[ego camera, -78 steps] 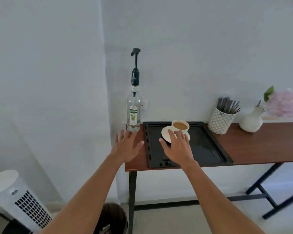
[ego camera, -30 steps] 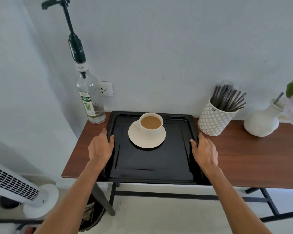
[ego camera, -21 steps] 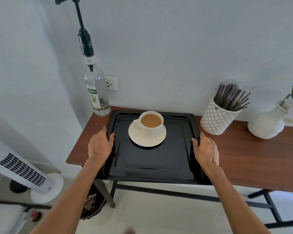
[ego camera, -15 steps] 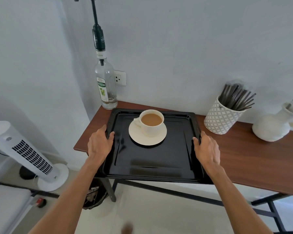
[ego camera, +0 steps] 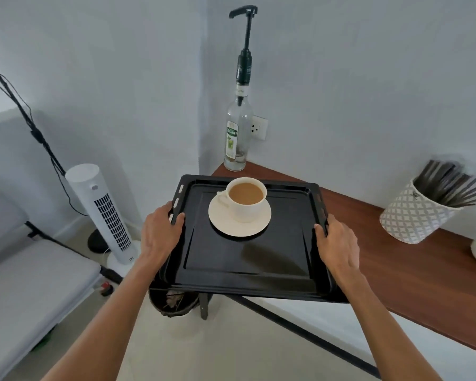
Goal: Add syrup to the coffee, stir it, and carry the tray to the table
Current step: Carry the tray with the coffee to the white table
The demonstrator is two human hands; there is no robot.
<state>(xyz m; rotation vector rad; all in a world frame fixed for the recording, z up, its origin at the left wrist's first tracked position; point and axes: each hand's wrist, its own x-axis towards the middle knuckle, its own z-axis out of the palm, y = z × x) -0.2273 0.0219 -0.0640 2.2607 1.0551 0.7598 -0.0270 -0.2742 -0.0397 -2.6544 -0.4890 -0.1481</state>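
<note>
Your left hand (ego camera: 160, 235) and right hand (ego camera: 338, 246) clasp the black tray's (ego camera: 248, 265) side rims; its white cup (ego camera: 246, 199) holds milky coffee

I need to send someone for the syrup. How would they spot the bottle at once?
Look to the wooden table's far corner by the wall socket. There stands the syrup bottle: clear glass, green label, and a tall black pump, unlike the low patterned utensil pot.

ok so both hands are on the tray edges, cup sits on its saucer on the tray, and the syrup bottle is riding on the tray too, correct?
Not quite. The head view shows the syrup bottle off the tray, standing on the wooden table. The rest holds: left hand and right hand grip the edges, cup on saucer.
</note>
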